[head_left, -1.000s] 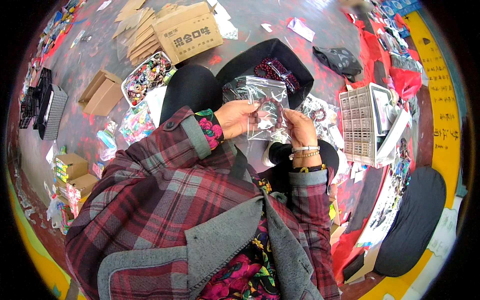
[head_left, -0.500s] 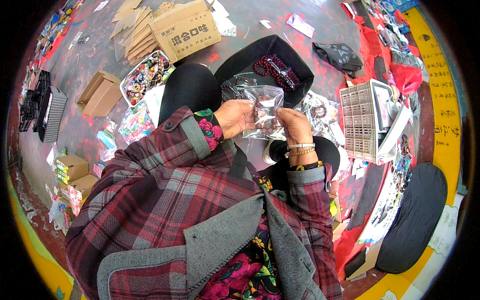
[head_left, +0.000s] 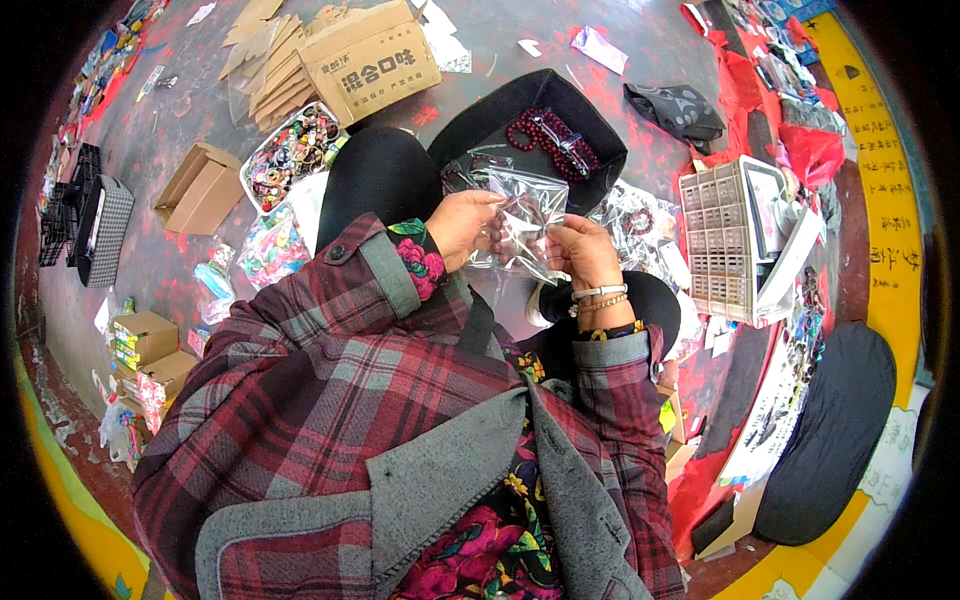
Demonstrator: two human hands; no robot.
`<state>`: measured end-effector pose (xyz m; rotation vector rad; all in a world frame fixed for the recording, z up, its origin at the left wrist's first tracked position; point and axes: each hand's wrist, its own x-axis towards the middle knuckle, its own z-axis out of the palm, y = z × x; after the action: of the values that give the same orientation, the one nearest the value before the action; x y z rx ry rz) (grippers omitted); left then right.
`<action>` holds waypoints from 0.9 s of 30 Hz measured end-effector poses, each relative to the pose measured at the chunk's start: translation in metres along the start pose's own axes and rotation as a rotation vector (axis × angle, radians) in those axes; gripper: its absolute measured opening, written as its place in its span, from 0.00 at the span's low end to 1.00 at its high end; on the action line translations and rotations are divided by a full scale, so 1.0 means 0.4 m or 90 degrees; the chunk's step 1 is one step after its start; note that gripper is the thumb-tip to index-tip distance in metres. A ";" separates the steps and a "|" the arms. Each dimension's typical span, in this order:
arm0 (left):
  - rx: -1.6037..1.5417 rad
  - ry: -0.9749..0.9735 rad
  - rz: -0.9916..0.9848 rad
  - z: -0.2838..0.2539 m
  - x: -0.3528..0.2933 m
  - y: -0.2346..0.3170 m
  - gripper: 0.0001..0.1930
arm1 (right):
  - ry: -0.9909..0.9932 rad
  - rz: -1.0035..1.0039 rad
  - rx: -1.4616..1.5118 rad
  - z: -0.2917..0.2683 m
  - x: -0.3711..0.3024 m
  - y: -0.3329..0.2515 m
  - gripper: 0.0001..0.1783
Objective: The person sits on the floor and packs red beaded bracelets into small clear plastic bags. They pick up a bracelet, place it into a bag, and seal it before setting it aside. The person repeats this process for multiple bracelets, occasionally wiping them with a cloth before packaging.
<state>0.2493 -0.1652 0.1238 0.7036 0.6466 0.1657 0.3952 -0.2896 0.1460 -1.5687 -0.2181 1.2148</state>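
A dark grey floor [head_left: 200, 130], marked with red stains and scattered paper scraps, is seen in even daylight. A large cardboard box [head_left: 372, 62] and flattened cardboard [head_left: 270, 60] are laid at the far side. A smaller open carton [head_left: 200, 188] is set to the left, near a black crate [head_left: 95, 225]. A white slotted plastic basket [head_left: 722, 240] is placed to the right. A yellow painted strip [head_left: 885, 180] is seen along the right edge, and a dark cushion [head_left: 830, 430] lies near right.
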 end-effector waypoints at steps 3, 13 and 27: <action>0.017 0.021 0.050 -0.002 0.007 -0.006 0.09 | -0.027 0.017 0.024 0.004 0.003 0.003 0.07; -0.076 -0.065 0.000 -0.007 0.009 -0.003 0.10 | 0.052 -0.094 0.034 -0.012 0.042 0.048 0.04; -0.058 -0.103 0.022 -0.002 0.005 -0.007 0.12 | 0.031 -0.078 0.161 0.001 0.020 0.027 0.05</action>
<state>0.2501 -0.1662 0.1206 0.6340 0.4694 0.1676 0.3939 -0.2883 0.1328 -1.3440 -0.1205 1.0635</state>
